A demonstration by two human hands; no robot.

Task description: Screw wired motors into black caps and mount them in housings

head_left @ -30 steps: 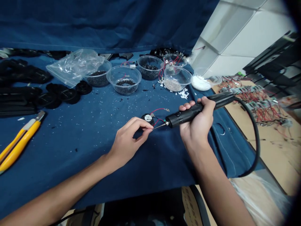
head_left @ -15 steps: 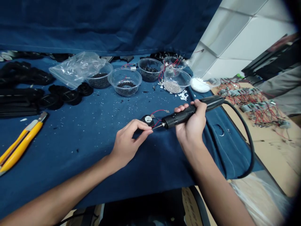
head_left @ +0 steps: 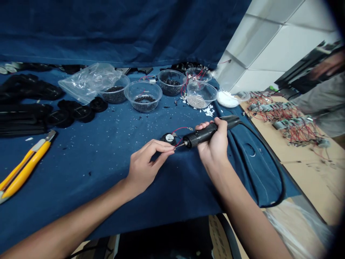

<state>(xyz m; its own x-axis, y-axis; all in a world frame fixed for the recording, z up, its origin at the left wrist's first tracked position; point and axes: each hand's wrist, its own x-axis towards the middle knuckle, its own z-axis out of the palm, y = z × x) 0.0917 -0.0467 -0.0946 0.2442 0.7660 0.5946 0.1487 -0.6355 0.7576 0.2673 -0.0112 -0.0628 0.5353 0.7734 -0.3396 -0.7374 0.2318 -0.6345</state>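
My right hand (head_left: pixel 215 142) is wrapped round a black electric screwdriver (head_left: pixel 201 136), which lies tilted with its thin bit (head_left: pixel 180 145) pointing left. Thumb and fingers of my left hand (head_left: pixel 147 163) are pinched together at the tip of that bit. Whatever sits between those fingertips is too small to make out. Just behind them on the blue cloth rests a small round black part (head_left: pixel 169 138) with a white centre, partly hidden by my left fingers. A red wire (head_left: pixel 180 128) with a metal terminal at its end curves from it.
Several clear bowls with small parts, one a bowl of black screws (head_left: pixel 144 99), stand at the back. A yellow utility knife (head_left: pixel 25 167) and black parts (head_left: pixel 60 117) lie left. Wired parts (head_left: pixel 280 111) cover cardboard at right. The screwdriver's cord (head_left: pixel 281 176) loops right; another person (head_left: pixel 318 100) stands beyond.
My right hand and the screwdriver's rear end have shifted slightly left and down, and the cord has moved with them. My left hand keeps its pinch at the bit's tip.
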